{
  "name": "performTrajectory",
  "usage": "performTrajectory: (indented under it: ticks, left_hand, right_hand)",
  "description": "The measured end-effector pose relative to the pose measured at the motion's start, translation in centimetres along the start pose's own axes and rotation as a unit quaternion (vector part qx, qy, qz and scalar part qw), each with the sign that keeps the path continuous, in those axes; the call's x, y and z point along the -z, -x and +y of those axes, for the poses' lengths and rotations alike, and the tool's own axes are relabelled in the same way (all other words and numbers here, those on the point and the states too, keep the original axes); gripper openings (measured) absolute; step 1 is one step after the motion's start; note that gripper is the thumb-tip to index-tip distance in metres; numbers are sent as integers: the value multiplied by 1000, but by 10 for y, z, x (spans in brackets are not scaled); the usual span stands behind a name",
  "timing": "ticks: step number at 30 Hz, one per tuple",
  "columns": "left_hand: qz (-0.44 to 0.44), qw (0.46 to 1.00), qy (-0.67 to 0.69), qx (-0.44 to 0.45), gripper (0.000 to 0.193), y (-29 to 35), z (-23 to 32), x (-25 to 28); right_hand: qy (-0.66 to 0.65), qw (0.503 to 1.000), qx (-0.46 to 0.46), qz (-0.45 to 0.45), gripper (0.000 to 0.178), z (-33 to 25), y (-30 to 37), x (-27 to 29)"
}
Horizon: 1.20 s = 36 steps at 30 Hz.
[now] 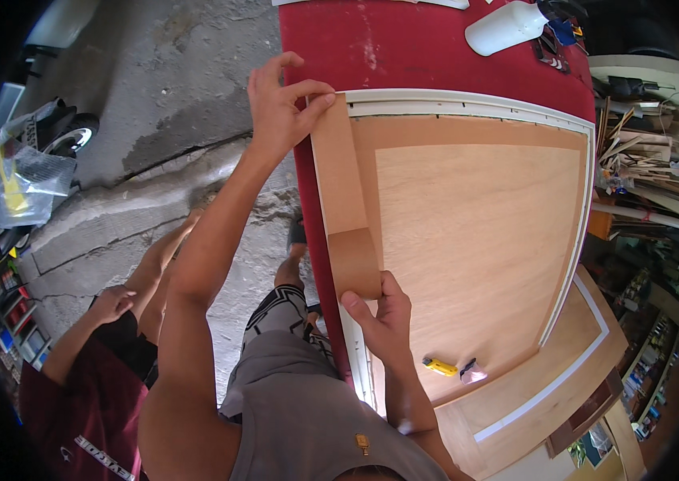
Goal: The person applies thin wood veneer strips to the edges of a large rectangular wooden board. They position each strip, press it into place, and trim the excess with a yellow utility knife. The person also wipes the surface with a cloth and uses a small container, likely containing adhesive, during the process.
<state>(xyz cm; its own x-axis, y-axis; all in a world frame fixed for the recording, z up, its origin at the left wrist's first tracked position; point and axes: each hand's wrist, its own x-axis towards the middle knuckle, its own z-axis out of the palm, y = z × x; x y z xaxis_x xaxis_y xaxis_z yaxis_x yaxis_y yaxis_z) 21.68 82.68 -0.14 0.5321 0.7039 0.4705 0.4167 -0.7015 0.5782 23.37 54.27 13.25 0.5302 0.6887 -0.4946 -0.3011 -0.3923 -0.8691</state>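
Observation:
A roll of brown paper tape (355,255) is in my right hand (383,321), fingers and thumb closed on its near end. From it a strip of tape (338,168) runs away along the left side of a large white-edged frame (467,106). At the frame's far left corner, my left hand (285,108) presses the strip's end between thumb and index finger; its other fingers are bent. The frame lies on a red-covered table (403,52). Inside it sits a pale wooden panel (475,232), with brown bands along its far and right edges.
A yellow utility knife (439,366) lies on the panel's near part. On the table's far side are a white spray bottle (506,28) and small tools. Wooden boards (515,409) stand at the near right. To my left, another person (87,385) is beside the cracked concrete floor (195,88).

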Motion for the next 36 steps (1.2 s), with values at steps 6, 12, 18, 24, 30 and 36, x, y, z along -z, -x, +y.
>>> performTrajectory:
  ticks: [6,12,18,24,30,36]
  left_hand:
    - [-2,1000,3,-20,16,-1,1,4]
    - [-10,1000,6,-17,14,-3,-3,3]
    - [8,996,76,43,49,1,-11,-6]
    - [-77,992,51,88,74,-9,-20,-13]
    - [-77,993,23,87,62,-27,-56,25]
    - [-220,963,-145,-62,70,-63,39,-32]
  right_hand:
    - [16,1000,13,-6,22,3,4,3]
    - [27,999,17,-4,28,12,3,1]
    - [46,999,13,-14,29,19,1,4]
    - [27,999,-18,-28,29,23,-8,4]
    - [32,999,-8,-33,26,30,-16,10]
    - [285,934,214,-7,26,43,-21,16]
